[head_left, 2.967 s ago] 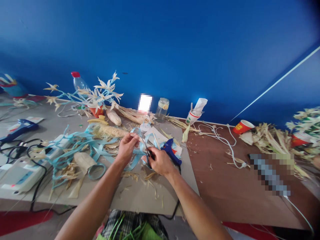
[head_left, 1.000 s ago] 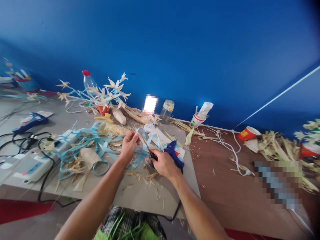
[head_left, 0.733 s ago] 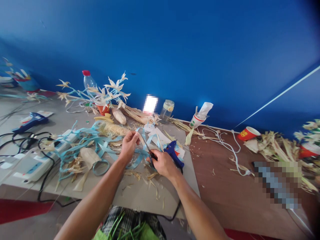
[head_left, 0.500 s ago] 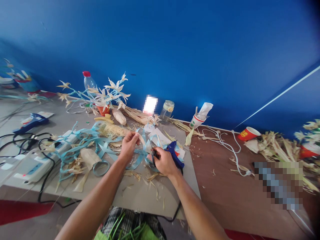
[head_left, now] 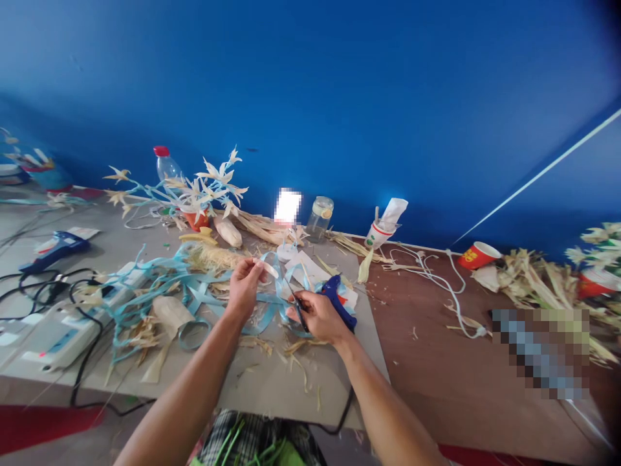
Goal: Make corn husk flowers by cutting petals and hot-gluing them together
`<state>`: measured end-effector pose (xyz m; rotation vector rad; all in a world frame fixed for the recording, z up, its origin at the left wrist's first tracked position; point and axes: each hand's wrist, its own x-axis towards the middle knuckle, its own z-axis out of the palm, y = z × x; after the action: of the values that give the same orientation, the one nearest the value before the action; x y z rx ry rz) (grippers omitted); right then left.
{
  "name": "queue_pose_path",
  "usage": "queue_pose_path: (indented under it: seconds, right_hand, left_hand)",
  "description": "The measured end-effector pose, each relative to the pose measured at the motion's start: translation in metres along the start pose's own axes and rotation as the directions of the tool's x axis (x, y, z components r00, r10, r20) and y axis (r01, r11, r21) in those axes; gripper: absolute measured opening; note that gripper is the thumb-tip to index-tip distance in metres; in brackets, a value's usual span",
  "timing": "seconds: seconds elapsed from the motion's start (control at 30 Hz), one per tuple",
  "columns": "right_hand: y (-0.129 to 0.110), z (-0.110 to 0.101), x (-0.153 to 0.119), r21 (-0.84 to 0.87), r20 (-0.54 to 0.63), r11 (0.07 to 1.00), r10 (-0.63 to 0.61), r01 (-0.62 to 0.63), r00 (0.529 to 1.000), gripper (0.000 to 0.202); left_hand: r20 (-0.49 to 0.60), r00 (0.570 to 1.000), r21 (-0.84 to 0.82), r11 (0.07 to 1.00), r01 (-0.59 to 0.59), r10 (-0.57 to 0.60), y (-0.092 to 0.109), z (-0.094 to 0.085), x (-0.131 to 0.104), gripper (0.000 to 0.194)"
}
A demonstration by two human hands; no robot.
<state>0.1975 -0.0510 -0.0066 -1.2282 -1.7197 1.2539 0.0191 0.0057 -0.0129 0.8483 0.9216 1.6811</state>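
**Cutting a pale husk strip over a littered craft surface**

Spanning the lower frame, the grey surface (head_left: pixel 262 388) meets a brown wooden one (head_left: pixel 436 362) to the right; a blue wall stands behind both. A tangle of light-blue ribbon (head_left: pixel 160 285) sprawls left of centre, mixed with dry husk scraps. Heaps of corn husks (head_left: pixel 528 278) lie far right, well apart from the hands. A white power strip (head_left: pixel 53 330) with black cords sits at the left edge. A branch of husk flowers (head_left: pixel 194 188) on blue stems rises from a red cup near the wall, a clear bottle with a red cap (head_left: pixel 165 165) behind it.

Smaller things: a blue glue gun (head_left: pixel 337 301) lies just beside the right hand, on its far side; a second blue glue gun (head_left: pixel 53 249) rests far left. A glass jar (head_left: pixel 320 217), a paper cup holding white tissue (head_left: pixel 381 230), and a tipped red cup (head_left: pixel 475 254) line the back. A white cable (head_left: pixel 436 281) loops across the brown wood.

Left hand (head_left: pixel 245 285): grip closed, fingertips pinching a pale husk strip (head_left: pixel 266 268) raised above the ribbon.

Right hand (head_left: pixel 315 316): grip closed round the dark handles of scissors (head_left: pixel 294 299); blades point up-left toward the strip. Whether the blades touch it, cannot tell.
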Motion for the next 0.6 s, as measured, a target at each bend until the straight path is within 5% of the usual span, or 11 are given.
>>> queue_pose_path:
  seconds: [0.6]
  right_hand:
    - [-0.015, -0.011, -0.003, 0.097, 0.162, 0.988, 0.103, -0.12, 0.981, 0.033]
  left_hand:
    - [0.04, 0.999, 0.114, 0.993, -0.037, 0.033, -0.002, -0.001, -0.001, 0.022]
